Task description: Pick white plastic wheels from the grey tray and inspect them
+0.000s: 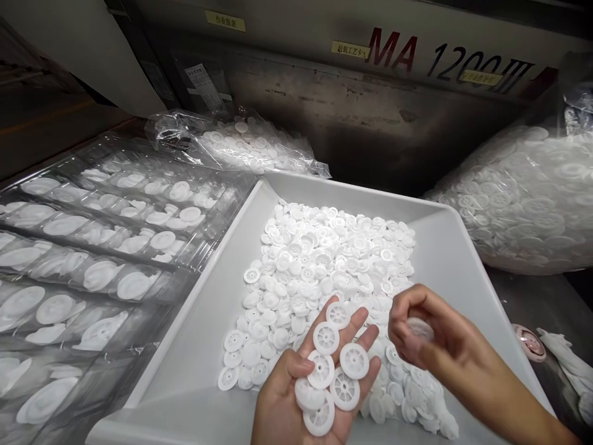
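My left hand (278, 395) is palm up over the tray, bearing several small white plastic wheels (345, 388) with spokes and a centre hole. Its thumb presses on one wheel while the other fingers stretch beneath the rest. To the right, my right hand (430, 327) is raised with fingers curled in. A single white plastic wheel (420, 329) shows inside that hand, blurred and partly covered. Under both hands lies a loose pile of white wheels (319, 259) in a light grey tray (463, 266).
Clear plastic trays (185, 290) with white parts in their pockets stand at the left. Behind is a clear bag (259, 145) of white parts, and a bigger full bag (532, 198) sits at the right. A machine panel (296, 74) closes off the back.
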`<state>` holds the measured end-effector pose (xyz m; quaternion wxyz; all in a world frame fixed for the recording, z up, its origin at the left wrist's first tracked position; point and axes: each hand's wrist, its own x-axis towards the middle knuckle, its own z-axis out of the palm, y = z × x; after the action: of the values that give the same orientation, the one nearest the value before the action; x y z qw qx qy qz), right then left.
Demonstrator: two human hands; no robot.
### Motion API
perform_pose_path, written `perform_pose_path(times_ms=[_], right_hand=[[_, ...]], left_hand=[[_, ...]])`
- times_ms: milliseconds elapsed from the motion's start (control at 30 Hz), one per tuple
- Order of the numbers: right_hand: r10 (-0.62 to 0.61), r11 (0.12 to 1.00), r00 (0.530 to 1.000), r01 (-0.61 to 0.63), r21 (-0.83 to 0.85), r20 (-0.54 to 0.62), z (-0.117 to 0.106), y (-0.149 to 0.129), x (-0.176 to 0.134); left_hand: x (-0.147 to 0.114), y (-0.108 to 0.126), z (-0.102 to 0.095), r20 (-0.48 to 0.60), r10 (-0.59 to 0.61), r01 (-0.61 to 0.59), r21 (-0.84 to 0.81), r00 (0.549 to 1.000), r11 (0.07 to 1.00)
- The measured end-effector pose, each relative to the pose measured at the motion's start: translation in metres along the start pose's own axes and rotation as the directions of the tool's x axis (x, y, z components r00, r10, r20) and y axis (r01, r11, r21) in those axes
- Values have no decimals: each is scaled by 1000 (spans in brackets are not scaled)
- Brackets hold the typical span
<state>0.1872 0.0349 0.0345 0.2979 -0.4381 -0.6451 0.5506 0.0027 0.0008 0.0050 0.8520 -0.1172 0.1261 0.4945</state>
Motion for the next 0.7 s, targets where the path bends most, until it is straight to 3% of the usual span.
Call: perform_pose_path(times_ms=[67,133,200,267,367,533,700], right_hand=[[-167,906,981,193,-376,102,7,-5,-4],[-320,670,917,397,-628,238,14,-9,-5],[-440,468,840,516,-717,317,16,-11,-5],[-491,373,795,561,-739,356,12,-11,-4],[-503,336,792,548,-766,346,3,-6,-4],[-445,441,848,486,-754,287,-3,3,-5],[-492,474,838,487,-734,238,-3,6,-5]], left_hand=[[0,0,1,28,1,0,-8,1000,1000],[0,0,2,40,-15,16,-5,999,1000],[-1,-1,2,41,-32,32,4,999,999],[-1,-1,2,37,-36,36,8,999,999],[0,-2,-1,11,-6,6,2,1000,1000],[3,0,-9,87,-33,31,26,996,999],[3,0,-9,82,-23,21,25,996,999]])
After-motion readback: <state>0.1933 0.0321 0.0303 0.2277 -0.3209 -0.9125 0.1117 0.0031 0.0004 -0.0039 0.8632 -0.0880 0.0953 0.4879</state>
